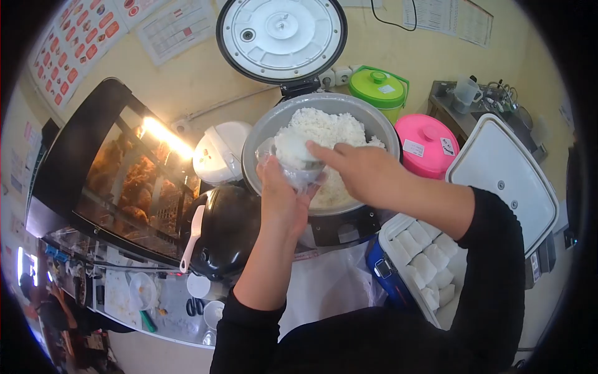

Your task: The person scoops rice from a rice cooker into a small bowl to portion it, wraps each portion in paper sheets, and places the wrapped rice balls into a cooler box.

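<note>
My left hand [280, 193] is closed around a clear plastic bag [299, 179], held over the near left side of a large rice cooker pot [261, 134]. At the bag's mouth is a small round cup [306, 164] heaped with white rice [289, 144]. My right hand [358, 171] grips this cup from the right, its index finger stretched along the edge of the rice. The lower fingers are partly hidden, and the cup's exact shape is blurred. Below the hands, loose cooked rice [330, 128] fills much of the pot. The cooker's lid [283, 31] stands raised behind.
A lit display case [134, 181] with fried food stands left. A black rounded appliance [227, 230] bears a pink paddle [194, 234]. At right are a pink container [427, 144], a green one [379, 87], and an open cooler [389, 274] holding several white wrapped packets [430, 265].
</note>
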Demonstrator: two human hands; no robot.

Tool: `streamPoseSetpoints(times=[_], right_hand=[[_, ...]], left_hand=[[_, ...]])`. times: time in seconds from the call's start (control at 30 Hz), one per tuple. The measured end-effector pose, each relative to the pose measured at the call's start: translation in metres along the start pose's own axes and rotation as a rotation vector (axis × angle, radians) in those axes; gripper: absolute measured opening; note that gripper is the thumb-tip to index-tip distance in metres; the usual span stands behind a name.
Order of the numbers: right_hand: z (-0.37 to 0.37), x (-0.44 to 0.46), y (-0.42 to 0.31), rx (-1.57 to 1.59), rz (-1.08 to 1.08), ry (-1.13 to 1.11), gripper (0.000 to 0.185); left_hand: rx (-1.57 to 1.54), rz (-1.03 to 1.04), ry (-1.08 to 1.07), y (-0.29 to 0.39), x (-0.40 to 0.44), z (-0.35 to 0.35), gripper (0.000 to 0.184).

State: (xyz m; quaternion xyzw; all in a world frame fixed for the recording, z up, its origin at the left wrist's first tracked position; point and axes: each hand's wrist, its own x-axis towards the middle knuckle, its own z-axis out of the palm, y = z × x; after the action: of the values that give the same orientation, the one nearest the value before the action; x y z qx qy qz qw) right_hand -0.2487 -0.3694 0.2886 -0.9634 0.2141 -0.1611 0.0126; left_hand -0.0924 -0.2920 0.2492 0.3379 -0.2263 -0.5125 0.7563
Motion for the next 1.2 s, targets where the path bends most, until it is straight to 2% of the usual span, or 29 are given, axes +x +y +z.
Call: streamPoseSetpoints(times=[0.23, 0.33, 0.43, 0.53, 0.63, 0.73, 0.83, 0.9, 1.03, 1.13, 1.17, 1.2], right_hand=[[0.006, -0.006, -0.014, -0.046, -0.030, -0.104, 0.068], [0.004, 0.001, -0.005, -0.017, 0.027, 0.040, 0.061], [0.003, 0.012, 0.019, -0.124, 0.064, 0.316, 0.051], [-0.004, 0.018, 0.026, 0.811, 0.281, 0.141, 0.041], [0.026, 0.019, 0.019, 0.968, 0.067, 0.176, 0.040], [0.036, 0.016, 0.007, 0.965, 0.096, 0.229, 0.042], [0.031, 0.020, 0.010, 0.891, 0.170, 0.128, 0.044], [0.022, 0.026, 0.030, 0.853, 0.137, 0.065, 0.045], [0.009, 0.026, 0.022, 0.881, 0.117, 0.100, 0.050], [0.043, 0.025, 0.007, 0.861, 0.184, 0.162, 0.054], [0.050, 0.026, 0.009, 0.737, 0.216, 0.120, 0.057], [0.043, 0.028, 0.012, 0.741, 0.182, 0.080, 0.057]], left_hand=[[0.255, 0.117, 0.044, 0.006, -0.011, 0.001, 0.045], [0.249, 0.119, 0.014, 0.014, -0.002, -0.009, 0.047], [0.155, 0.150, 0.070, 0.016, 0.002, -0.016, 0.048], [0.030, 0.119, -0.018, 0.016, 0.001, -0.016, 0.048], [-0.082, 0.062, -0.136, 0.015, -0.004, -0.003, 0.049], [-0.025, 0.003, -0.149, 0.016, 0.001, -0.006, 0.049], [0.113, 0.040, -0.128, 0.013, 0.009, -0.005, 0.046], [0.158, 0.030, -0.091, 0.008, 0.019, -0.012, 0.045], [0.222, 0.080, 0.118, 0.011, 0.025, -0.006, 0.045], [0.319, 0.125, 0.064, 0.012, 0.009, 0.013, 0.050], [0.354, 0.161, 0.038, 0.009, 0.014, 0.005, 0.049], [0.390, 0.198, 0.014, 0.006, 0.021, -0.008, 0.048]])
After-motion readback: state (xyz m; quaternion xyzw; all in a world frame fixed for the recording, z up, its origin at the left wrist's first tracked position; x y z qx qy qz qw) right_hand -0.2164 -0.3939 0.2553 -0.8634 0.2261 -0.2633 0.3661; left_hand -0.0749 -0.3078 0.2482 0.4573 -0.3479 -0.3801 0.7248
